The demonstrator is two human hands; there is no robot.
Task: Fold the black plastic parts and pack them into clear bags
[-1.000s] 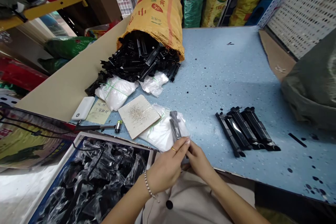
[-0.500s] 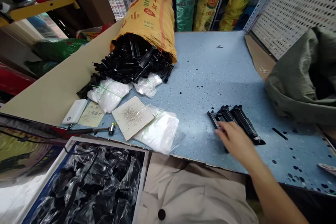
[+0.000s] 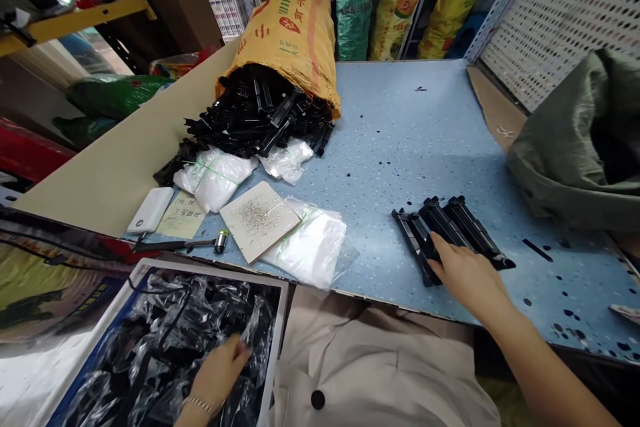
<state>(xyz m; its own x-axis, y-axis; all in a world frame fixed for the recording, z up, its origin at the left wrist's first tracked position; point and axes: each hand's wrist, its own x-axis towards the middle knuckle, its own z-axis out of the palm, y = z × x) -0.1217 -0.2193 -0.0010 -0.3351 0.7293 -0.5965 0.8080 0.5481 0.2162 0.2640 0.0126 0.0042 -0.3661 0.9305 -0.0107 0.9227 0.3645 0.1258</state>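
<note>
Black parts (image 3: 444, 223) lie side by side under the right hand (image 3: 470, 277), can't tell if it's gripping. Left hand (image 3: 220, 370)'s a blur over the crate (image 3: 210, 271), grip unclear.

The yellow sack (image 3: 295, 33) looks, through my camera, like woven plastic, frayed at its mouth. In front of it I see black pieces (image 3: 467, 220) of hard, glossy plastic and film packets (image 3: 315, 243), thin, shiny, wrinkled. Right of the sack, the tabletop (image 3: 400, 120) has smooth, soft shine; the grey-green bag (image 3: 555, 140) seems matt cloth.
</note>
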